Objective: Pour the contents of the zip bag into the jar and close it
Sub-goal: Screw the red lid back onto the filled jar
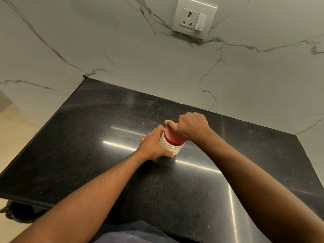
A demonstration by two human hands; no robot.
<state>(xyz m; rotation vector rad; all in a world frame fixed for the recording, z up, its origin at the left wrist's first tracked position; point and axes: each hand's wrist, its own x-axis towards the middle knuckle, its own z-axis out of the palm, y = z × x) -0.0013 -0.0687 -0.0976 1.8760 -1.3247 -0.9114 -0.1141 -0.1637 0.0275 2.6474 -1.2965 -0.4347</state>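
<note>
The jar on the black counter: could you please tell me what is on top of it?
A red lid sits on the jar, with the right hand gripping it from above. The left hand holds the jar's side. The lid hides the jar's contents.

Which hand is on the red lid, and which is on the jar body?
The right hand grips the red lid from above; the left hand wraps the white textured jar body.
</note>
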